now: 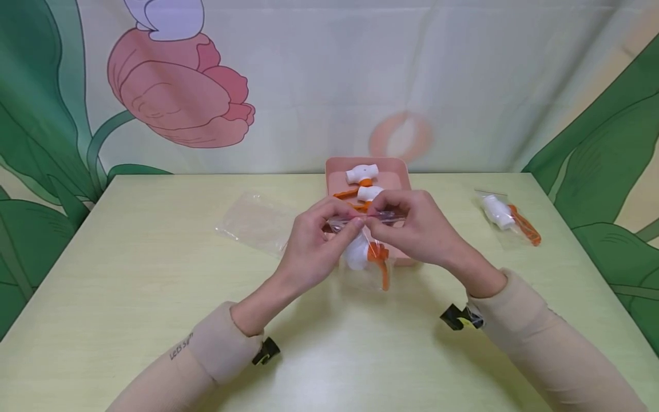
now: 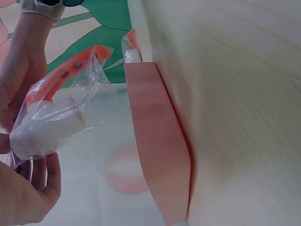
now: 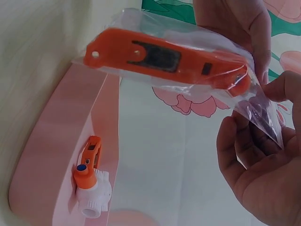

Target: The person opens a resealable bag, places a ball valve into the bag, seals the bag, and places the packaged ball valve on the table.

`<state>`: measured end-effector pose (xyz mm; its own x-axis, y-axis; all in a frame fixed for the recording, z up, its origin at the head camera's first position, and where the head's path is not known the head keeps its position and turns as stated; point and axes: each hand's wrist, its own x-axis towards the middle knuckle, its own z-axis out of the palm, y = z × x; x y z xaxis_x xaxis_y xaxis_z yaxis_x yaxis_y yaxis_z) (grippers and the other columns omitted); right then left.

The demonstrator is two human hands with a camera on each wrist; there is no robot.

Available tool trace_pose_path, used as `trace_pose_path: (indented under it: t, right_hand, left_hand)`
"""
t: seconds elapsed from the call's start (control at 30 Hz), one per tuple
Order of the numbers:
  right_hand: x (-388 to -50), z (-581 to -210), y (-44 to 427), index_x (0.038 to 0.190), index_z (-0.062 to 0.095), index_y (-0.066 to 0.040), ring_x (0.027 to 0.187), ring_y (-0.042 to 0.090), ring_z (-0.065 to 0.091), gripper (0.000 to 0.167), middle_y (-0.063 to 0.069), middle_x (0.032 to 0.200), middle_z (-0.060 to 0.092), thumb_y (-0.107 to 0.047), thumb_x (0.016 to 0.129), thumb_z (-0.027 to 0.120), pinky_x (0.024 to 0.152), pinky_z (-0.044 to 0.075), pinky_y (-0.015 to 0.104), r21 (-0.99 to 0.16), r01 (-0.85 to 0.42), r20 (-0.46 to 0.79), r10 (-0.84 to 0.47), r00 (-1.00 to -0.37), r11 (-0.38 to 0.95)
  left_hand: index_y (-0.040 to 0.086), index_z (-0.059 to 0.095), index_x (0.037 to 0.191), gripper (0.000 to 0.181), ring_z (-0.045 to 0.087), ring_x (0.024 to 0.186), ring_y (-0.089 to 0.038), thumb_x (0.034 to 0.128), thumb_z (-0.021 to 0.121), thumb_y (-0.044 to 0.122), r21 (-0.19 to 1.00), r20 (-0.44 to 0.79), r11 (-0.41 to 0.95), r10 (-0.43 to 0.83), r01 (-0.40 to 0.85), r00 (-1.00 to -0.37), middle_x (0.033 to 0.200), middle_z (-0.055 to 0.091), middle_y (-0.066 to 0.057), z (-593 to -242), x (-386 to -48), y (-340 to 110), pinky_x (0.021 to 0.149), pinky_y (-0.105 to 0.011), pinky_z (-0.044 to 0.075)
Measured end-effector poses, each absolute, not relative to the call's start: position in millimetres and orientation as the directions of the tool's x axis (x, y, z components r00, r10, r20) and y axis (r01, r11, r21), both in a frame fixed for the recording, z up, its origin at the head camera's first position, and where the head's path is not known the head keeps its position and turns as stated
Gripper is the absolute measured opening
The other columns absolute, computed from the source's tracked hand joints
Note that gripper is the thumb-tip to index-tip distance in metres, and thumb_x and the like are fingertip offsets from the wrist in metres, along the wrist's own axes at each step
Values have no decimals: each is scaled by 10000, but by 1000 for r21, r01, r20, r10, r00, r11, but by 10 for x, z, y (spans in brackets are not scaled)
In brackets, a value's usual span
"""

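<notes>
A white plastic ball valve point(image 1: 358, 254) with an orange lever handle point(image 3: 160, 56) hangs inside a clear plastic bag point(image 1: 355, 280), above the table and in front of the tray's near end. My left hand point(image 1: 314, 246) pinches the bag's top edge between thumb and forefinger. Right beside it, my right hand point(image 1: 419, 229) pinches the same edge, the fingertips of both hands nearly meeting. In the left wrist view the valve's white body point(image 2: 42, 132) shows through the film. Whether the bag's top is sealed I cannot tell.
Behind the hands, a pink tray point(image 1: 334, 166) holds unbagged valves point(image 1: 362, 173) with orange handles. A flat clear bag point(image 1: 252, 220) lies left of it. Another bagged valve point(image 1: 498, 212) lies at the table's right. A printed curtain point(image 1: 309, 86) hangs along the back edge.
</notes>
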<state>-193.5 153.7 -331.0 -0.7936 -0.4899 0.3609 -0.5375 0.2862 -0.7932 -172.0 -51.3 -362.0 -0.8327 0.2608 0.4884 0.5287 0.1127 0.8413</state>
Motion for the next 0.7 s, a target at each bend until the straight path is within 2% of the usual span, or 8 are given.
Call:
trace_pose_path:
  t: [0.2,0.37,0.6,0.7]
  right_hand:
    - [-1933,-3320,1528,847,719,-47,777,166,679,117,9,823,687,61,869,680,694,579,276,-734,-607,418,-502,-757,304]
    - [-1925,-3320,1544,832,723,-61,715,140,657,109,-25,779,682,44,858,704,644,559,260,-675,-655,462,-497,-734,340]
    - [-1893,-3329,1575,837,727,-66,707,122,648,108,-43,788,686,39,857,724,652,556,261,-628,-687,493,-496,-715,367]
    - [-1875,-3342,1596,851,734,-71,719,110,641,108,-53,793,685,36,862,734,642,553,265,-616,-690,497,-492,-714,380]
  left_hand:
    - [27,714,976,39,661,895,-168,975,709,66,805,541,105,278,584,-794,1038,672,-38,-3627,-1735,-526,660,-313,579]
    - [25,709,966,32,636,915,-126,975,691,50,686,626,212,316,696,-713,1003,672,-13,-3616,-1766,-551,733,-347,547]
    - [27,718,987,27,601,855,-114,963,709,35,558,647,320,410,766,-643,995,655,-22,-3537,-1766,-635,641,-343,536]
    - [24,728,978,35,576,838,-125,951,734,46,514,637,362,445,777,-629,969,647,-20,-3498,-1772,-672,669,-346,529]
